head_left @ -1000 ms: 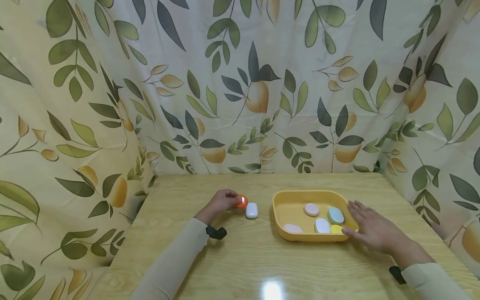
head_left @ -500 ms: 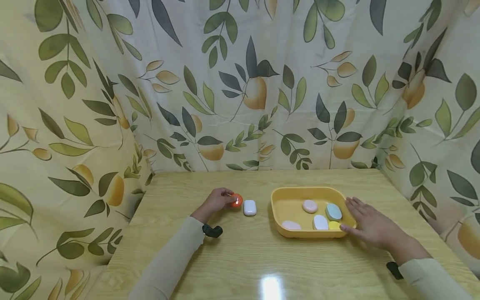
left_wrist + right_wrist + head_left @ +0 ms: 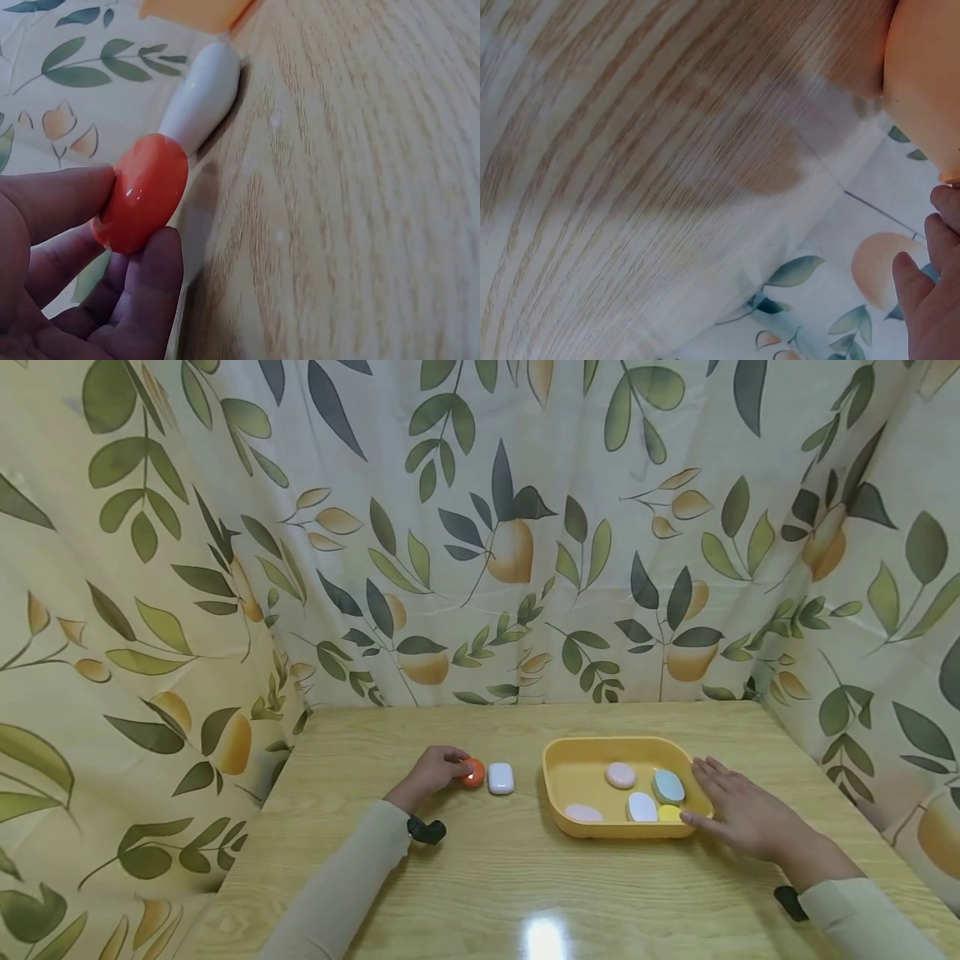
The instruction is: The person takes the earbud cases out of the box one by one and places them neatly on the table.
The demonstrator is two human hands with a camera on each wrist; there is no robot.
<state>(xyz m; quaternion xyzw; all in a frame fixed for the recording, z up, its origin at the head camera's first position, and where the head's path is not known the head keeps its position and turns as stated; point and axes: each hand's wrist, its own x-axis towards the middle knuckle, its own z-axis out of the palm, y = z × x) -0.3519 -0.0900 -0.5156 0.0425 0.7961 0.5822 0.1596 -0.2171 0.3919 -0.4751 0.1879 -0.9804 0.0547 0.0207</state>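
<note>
My left hand pinches a glossy orange-red round, flattened piece between thumb and fingers, close over the table. Just to its right lies a glossy white rounded-square piece, which shows behind the orange one in the left wrist view. At the right end of a yellow tray, my right hand touches the rim with straight fingers. Inside the tray are a pink round piece, a light blue one, a white one, a yellow one and a pale pink one.
A wood-grain table carries everything. Behind it and along both sides hangs a curtain printed with leaves and fruit. Dark wrist devices sit at both sleeves.
My left hand has brought the orange-red piece slightly left and nearer, so a gap shows between it and the white piece. My right hand stays at the tray's end.
</note>
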